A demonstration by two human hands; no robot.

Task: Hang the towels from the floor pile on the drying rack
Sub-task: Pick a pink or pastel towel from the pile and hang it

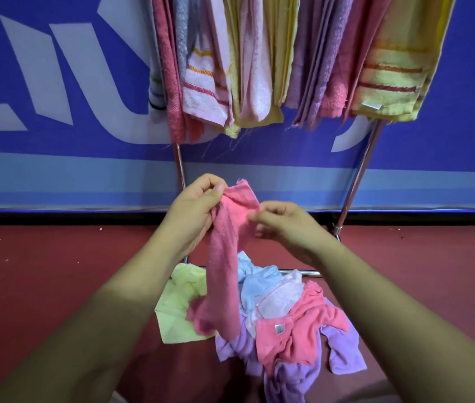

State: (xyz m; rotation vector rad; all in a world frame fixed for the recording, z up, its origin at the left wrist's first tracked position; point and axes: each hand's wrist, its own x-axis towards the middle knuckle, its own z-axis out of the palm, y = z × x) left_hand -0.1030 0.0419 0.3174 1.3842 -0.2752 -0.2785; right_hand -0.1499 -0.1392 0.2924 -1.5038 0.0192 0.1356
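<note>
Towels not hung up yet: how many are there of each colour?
Pink: 2, held towel in left hand and right hand, pink pile towel
Yellow-green towel: 1
Light blue towel: 1
Pale lilac towel: 1
Purple towels: at least 2, bunched
Total: at least 7

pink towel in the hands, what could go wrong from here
1. The pink towel is held bunched at one edge by the left hand and right hand; hung that way it may stay crumpled or slip off.
2. The drying rack looks packed with hung towels, so finding a free gap may be hard.
</note>
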